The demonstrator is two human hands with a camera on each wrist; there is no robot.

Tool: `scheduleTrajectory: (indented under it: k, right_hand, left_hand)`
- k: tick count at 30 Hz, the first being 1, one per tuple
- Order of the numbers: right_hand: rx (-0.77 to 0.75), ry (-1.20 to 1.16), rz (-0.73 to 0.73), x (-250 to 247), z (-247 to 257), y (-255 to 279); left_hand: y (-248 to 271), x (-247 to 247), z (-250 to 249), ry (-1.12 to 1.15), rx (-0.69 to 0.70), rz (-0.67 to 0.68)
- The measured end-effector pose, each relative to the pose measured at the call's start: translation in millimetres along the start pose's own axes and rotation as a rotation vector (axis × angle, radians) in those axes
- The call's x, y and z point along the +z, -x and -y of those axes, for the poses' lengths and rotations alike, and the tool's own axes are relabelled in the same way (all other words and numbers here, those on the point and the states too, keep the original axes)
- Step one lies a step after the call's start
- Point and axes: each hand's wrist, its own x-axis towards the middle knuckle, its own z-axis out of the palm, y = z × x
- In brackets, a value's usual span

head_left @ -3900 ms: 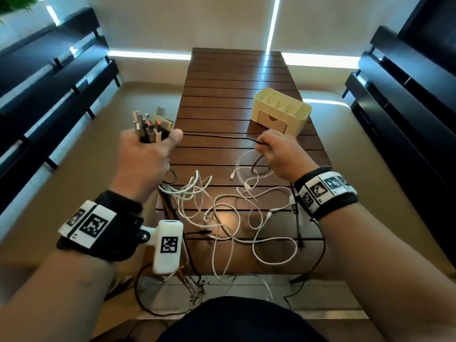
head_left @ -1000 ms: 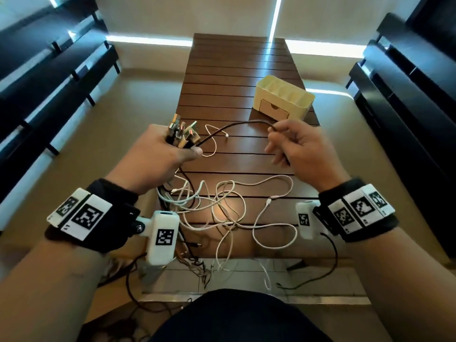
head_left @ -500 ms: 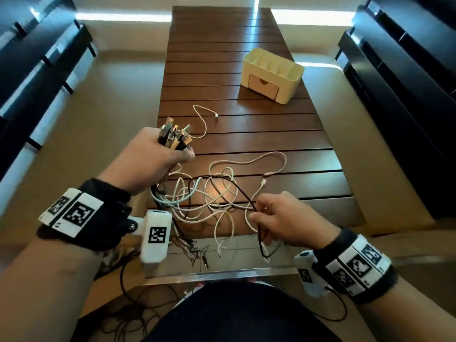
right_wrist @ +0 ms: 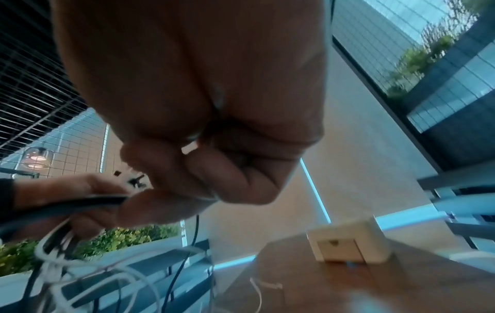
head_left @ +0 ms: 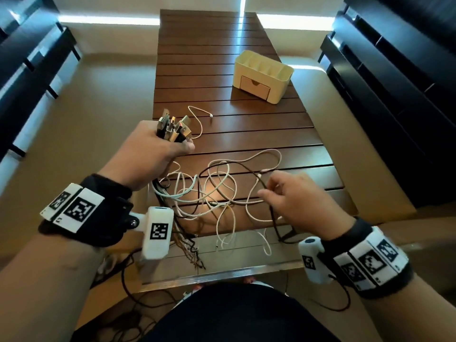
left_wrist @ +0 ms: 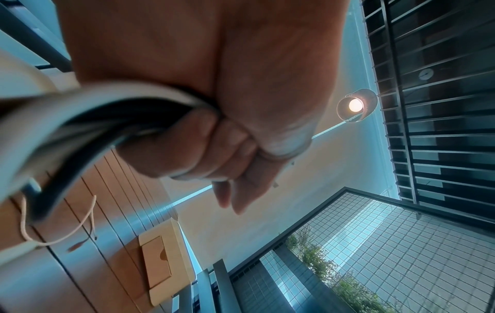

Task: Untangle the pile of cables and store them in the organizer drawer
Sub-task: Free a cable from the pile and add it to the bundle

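The long slatted brown wooden surface (head_left: pixel 222 58) carries everything, with dark grooves between its glossy boards. Toward its far right stands the organizer (head_left: pixel 262 79), a cream plastic box with rounded corners; its open top compartments show nothing inside, and the single drawer (head_left: pixel 254 88) in its front, with a half-round notch for a pull, is closed. Near the front edge lies the pile of cables (head_left: pixel 222 193), thin white and black cords looped over one another, some trailing off the edge. The left hand (head_left: pixel 150 156) is raised above the surface's left side, its fingers wrapped tight round a bundle of plugs (head_left: pixel 172 129), metal ends pointing up. The left wrist view alone shows the cords leaving the underside of that fist as a thick blurred sheaf. The right hand (head_left: pixel 303 203) hovers over the pile with fingers curled, pinching a black cable (head_left: pixel 265 187); the right wrist view is too blurred to confirm the pinch.
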Motion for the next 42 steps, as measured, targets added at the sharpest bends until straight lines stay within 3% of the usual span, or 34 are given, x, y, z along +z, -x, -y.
scheduleTrajectory:
  k: [5,8,13,16,18,20,21,24,26,29,33,35,39,42]
  right_hand:
    - [0.125,-0.205,0.095,40,10,-15]
    - [0.139,-0.172,0.166,47,21,-17]
    - [0.155,-0.151,0.650,36,30,25]
    - [0.194,-0.041,0.746,35,29,32]
    - [0.217,0.239,0.729,35,23,22]
    - [0.240,0.484,0.581,28,15,9]
    - [0.240,0.499,0.486,22,14,3]
    - [0.115,0.309,0.215,9,22,-16]
    - [-0.081,0.081,0.219,14,39,-27]
    - [-0.172,-0.219,0.437,42,63,-29]
    - [-0.172,-0.244,0.961,96,66,-28]
    - [-0.212,-0.240,1.069,103,62,-38]
    - [-0.232,-0.191,0.899,74,58,-86]
    - [-0.148,-0.308,0.586,57,63,-124]
  left_hand:
    - [-2,17,5,-0.031,0.004,0.055]
    - [0,23,5,-0.021,0.010,0.096]
    - [2,13,6,-0.005,0.000,0.086]
    - [3,11,8,0.030,-0.007,0.079]
    - [6,13,8,0.005,-0.006,0.082]
    - [9,14,8,0.017,-0.014,0.078]
    - [10,14,9,0.029,-0.017,0.074]
    - [13,11,9,0.059,-0.020,0.071]
    - [16,9,7,0.091,-0.015,0.066]
    - [19,4,8,0.133,0.029,0.027]
    - [22,-9,23,0.255,-0.019,-0.060]
    - [27,-14,33,0.298,-0.069,-0.073]
    - [35,-19,51,0.355,-0.159,-0.155]
    - [40,-22,57,0.363,-0.191,-0.224]
